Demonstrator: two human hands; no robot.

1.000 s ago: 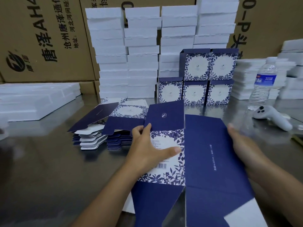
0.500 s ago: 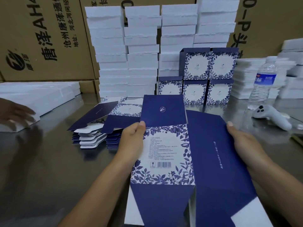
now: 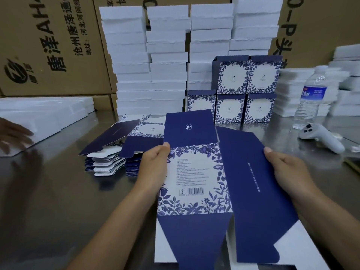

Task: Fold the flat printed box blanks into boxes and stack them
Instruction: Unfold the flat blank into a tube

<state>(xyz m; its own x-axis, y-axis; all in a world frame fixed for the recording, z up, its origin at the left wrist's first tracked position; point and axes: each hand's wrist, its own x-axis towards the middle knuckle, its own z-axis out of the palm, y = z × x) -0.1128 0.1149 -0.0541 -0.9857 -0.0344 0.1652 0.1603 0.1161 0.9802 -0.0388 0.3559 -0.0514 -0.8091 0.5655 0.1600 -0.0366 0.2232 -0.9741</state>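
Note:
I hold a blue and white printed box blank up over the steel table, partly squared open. My left hand grips its left edge beside the floral panel with the barcode. My right hand grips the right edge of the plain navy panel. A pile of flat blanks lies on the table to the left of my left hand. Several folded boxes stand stacked in two rows behind the blank.
Tall stacks of white foam trays and brown cartons line the back. A water bottle and a white controller sit at the right. Another person's hand touches white foam sheets at the far left.
The blank has been lifted and squared toward me; my left hand went from lying on the floral panel to gripping its left edge. Another person's hand came in at the left.

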